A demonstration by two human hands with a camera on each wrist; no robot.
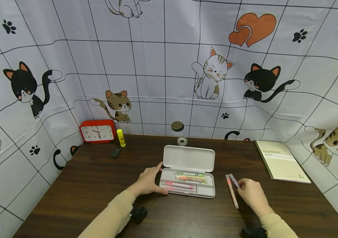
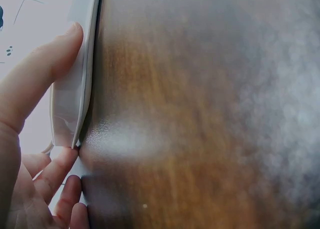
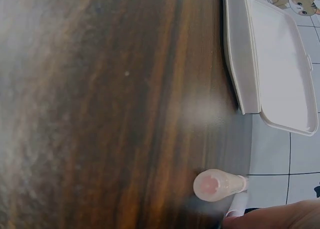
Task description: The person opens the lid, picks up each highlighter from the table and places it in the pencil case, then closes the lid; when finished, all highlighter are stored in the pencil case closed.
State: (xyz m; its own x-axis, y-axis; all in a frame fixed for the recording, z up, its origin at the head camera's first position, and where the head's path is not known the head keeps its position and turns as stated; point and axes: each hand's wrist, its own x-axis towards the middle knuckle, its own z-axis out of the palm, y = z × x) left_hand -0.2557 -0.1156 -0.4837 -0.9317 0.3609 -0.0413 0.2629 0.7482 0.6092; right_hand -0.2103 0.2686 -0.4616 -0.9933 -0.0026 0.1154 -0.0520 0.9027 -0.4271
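An open white pencil case (image 1: 188, 158) lies on the table with its lid tipped back. Several highlighter-like pens (image 1: 190, 178) and a pink pen (image 1: 179, 185) are in its tray. My left hand (image 1: 147, 181) holds the case's left end; in the left wrist view the thumb presses along the front wall (image 2: 72, 99) and fingertips touch the corner. Right of the case, my right hand (image 1: 252, 194) pinches a pale purple marker (image 1: 233, 180) near its lower end. Beside that lies a peach-pink marker (image 1: 231, 191), its end facing the camera in the right wrist view.
At the back left stand a red clock (image 1: 97, 131) and a yellow glue stick (image 1: 121, 138), with a small dark block (image 1: 115, 153) in front. A tape roll (image 1: 182, 141) sits behind the case. A notepad (image 1: 283, 162) lies at the right edge, near the cat-print curtain.
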